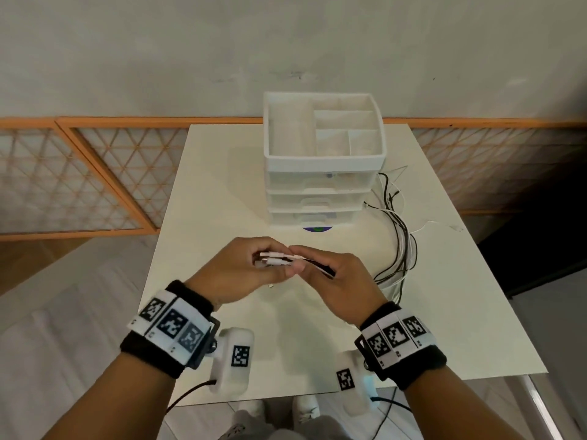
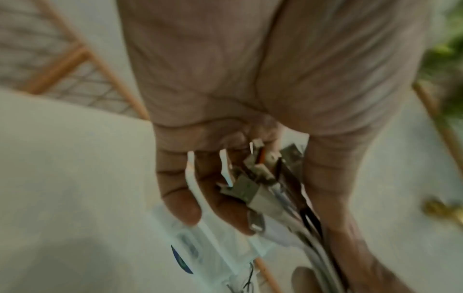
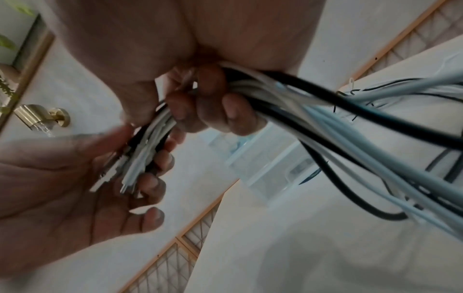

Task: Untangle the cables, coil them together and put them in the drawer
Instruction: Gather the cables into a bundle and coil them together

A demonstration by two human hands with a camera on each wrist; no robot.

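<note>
My left hand (image 1: 236,268) pinches the plug ends of the cables (image 1: 279,260); my right hand (image 1: 330,274) is curled round the bundle, just beside the left. The bundle's long axis runs left to right between my fingers (image 3: 233,117), then trails right of my right hand in loose loops (image 1: 401,246) across the desk (image 1: 444,312). The drawer unit (image 1: 317,198) stands beyond both hands, its drawers appearing closed. Judgement: the right hand is nearer the slack for coiling. No readable writing; wristbands carry coded markers only.

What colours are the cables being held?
The cables are black and white, clearest in the right wrist view.
</note>
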